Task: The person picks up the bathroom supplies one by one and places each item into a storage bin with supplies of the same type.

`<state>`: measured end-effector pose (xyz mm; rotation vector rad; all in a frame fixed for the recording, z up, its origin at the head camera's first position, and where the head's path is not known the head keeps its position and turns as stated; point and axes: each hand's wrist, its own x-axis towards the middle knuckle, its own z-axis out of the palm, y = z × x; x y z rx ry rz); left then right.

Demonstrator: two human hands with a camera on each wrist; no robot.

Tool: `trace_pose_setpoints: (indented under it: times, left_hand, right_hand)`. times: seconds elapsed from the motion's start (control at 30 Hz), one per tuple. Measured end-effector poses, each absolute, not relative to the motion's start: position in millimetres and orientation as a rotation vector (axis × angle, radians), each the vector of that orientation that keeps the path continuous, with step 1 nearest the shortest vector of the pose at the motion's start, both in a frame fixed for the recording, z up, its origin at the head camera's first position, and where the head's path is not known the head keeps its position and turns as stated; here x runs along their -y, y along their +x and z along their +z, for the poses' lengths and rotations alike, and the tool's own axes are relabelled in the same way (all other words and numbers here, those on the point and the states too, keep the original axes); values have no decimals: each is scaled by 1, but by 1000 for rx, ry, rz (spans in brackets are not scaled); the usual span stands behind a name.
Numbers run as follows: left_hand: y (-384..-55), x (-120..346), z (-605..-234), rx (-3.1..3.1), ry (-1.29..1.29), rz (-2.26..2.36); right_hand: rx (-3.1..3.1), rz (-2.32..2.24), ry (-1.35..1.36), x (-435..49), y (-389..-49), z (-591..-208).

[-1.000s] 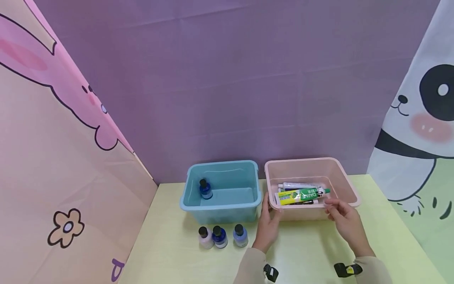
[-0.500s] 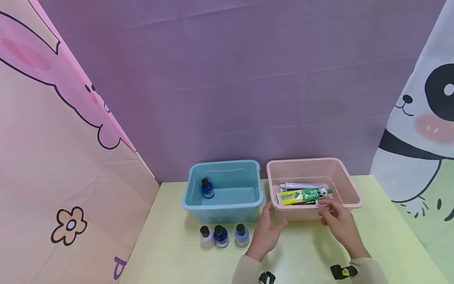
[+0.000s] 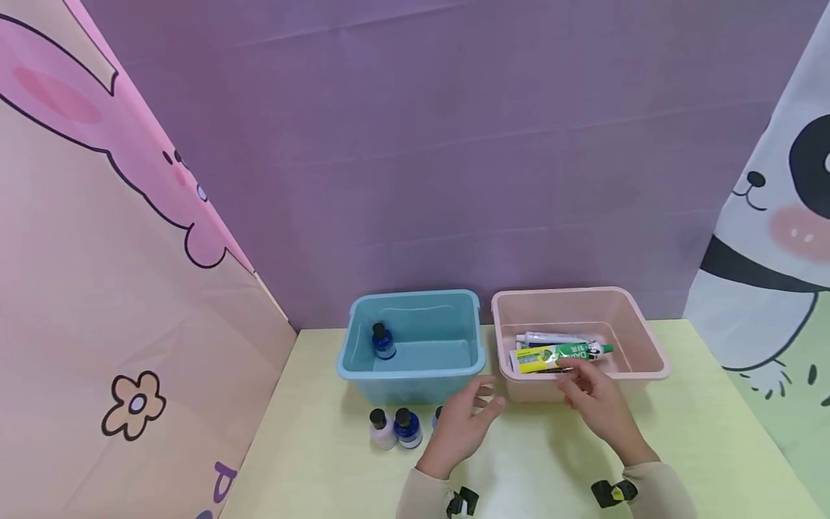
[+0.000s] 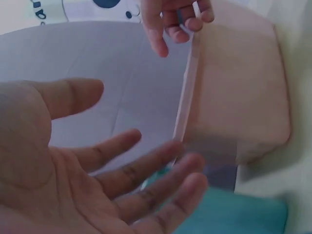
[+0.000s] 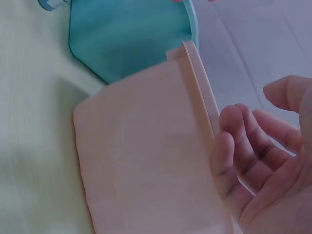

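In the head view my left hand [image 3: 457, 431] hangs over the table in front of the gap between two bins, fingers spread and holding nothing. It partly hides a light blue bottle [image 3: 437, 413] with a black cap. My right hand [image 3: 603, 411] is at the front rim of the pink bin [image 3: 528, 391], its fingers loosely bent with nothing between them. Inside that bin lies a green and yellow toothpaste tube [image 3: 534, 359] on top of a whitish tube [image 3: 551, 337] and other items mostly covered. In the right wrist view the thumb stands apart from the fingers.
Left of the pink bin stands a blue bin [image 3: 415, 391] holding one dark blue bottle [image 3: 384, 343]. In front of it are a pale bottle [image 3: 382, 431] and another dark blue bottle [image 3: 408, 430], side by side. A purple cloth [image 3: 421, 158] hangs behind the table.
My left hand has let go of the pink bin's front left corner and moved left towards the bottles. My right hand has slid left along the bin's front rim. The view has shifted slightly.
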<state>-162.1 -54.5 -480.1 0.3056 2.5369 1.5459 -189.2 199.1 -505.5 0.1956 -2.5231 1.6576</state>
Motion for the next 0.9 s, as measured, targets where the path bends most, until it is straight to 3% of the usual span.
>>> trace_pose_setpoints:
  times: [0.4, 0.9]
  left_hand:
    - [-173, 93, -479, -2725, 339, 1714]
    - [-177, 141, -483, -2893, -73, 1836]
  right_hand:
    - [2552, 1588, 389, -168, -200, -500]
    - [2624, 1580, 455, -130, -215, -497]
